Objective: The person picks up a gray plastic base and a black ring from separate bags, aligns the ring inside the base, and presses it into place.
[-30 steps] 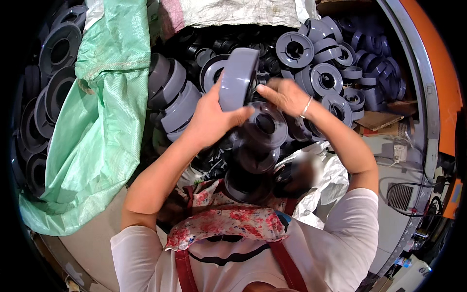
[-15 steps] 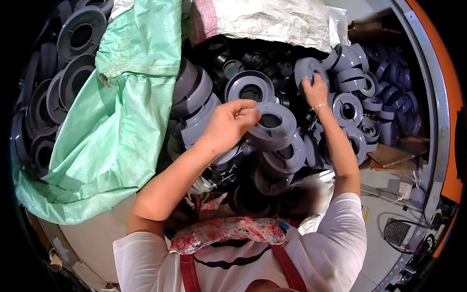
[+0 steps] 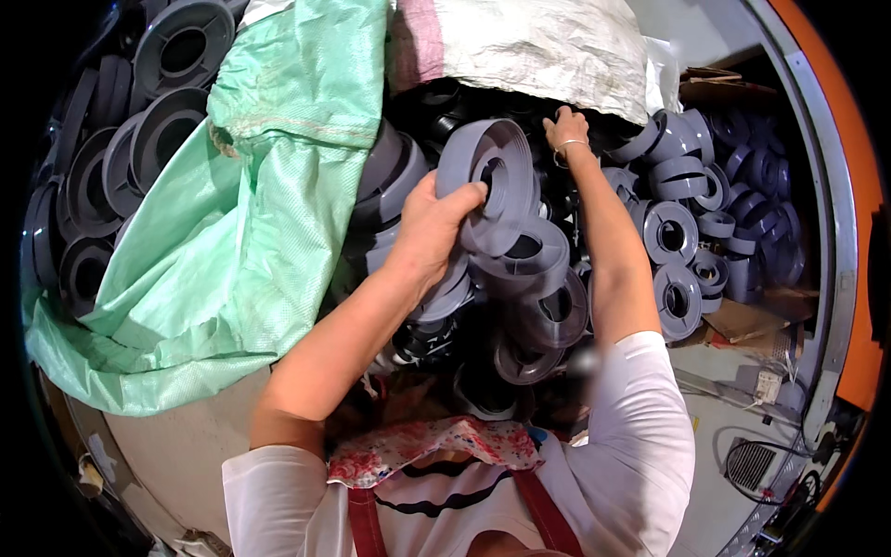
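Observation:
My left hand (image 3: 434,226) grips a grey plastic flanged ring (image 3: 452,156), its thumb over the rim of the central hole. The ring is tilted up and hides part of the pile behind it. Below it, more grey rings (image 3: 548,252) are stacked, overlapping, toward my chest. My right hand (image 3: 568,132) is stretched forward into black plastic parts (image 3: 445,121) beneath the edge of a white woven sack (image 3: 548,46). Its fingers look parted and the tips are hard to make out against the dark parts. No grey ring shows in it.
A green woven sack (image 3: 306,186) drapes over the left side. Large grey flanged rings (image 3: 153,144) are piled beyond it. More grey rings (image 3: 670,234) heap up at the right, by cardboard (image 3: 752,320) and a metal frame edge (image 3: 840,241). A cable (image 3: 733,464) lies at the lower right.
My right hand no longer has the grey ring it held and has moved forward to the black parts. My left hand, earlier beside the stacked rings, now grips a raised ring. The whole view has shifted slightly.

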### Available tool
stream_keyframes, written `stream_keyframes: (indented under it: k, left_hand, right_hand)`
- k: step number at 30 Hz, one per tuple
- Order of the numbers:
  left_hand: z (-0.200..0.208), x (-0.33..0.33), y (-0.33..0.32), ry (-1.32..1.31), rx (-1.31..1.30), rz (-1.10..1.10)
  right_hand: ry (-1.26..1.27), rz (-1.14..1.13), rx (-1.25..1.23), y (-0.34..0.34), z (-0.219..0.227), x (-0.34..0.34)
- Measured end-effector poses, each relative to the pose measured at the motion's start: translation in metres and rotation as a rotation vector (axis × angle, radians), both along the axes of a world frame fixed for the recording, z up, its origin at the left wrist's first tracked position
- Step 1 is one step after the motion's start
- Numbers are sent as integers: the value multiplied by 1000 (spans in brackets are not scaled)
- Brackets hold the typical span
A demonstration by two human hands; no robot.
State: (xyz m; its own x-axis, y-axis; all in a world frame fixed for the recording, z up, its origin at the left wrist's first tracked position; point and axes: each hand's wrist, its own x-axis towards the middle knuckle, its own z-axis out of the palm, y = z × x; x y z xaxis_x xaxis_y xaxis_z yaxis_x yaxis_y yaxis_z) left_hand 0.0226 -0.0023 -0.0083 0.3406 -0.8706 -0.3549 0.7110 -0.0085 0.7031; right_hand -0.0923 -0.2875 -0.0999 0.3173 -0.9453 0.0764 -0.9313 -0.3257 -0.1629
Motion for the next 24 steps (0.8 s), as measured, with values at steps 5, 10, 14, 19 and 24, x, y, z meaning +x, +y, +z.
stream_keyframes:
  k: [5, 10, 14, 19, 24]
  left_hand:
    - [-1, -6, -2, -130, 52, 95]
    - [15, -8, 5, 208, -174, -31]
    - [21, -15, 11, 145, -228, -170]
    - [27, -12, 20, 123, -258, -369]
    - [31, -7, 25, 183, -300, -555]
  right_hand:
    - [-339, 589, -92, 57, 27, -4]
    - [-595, 766, 233, 167, 122, -36]
    - [-412, 582, 162, 194, 160, -41]
    - [-10, 737, 78, 215, 195, -52]
    - [177, 1102, -77, 218, 209, -69]
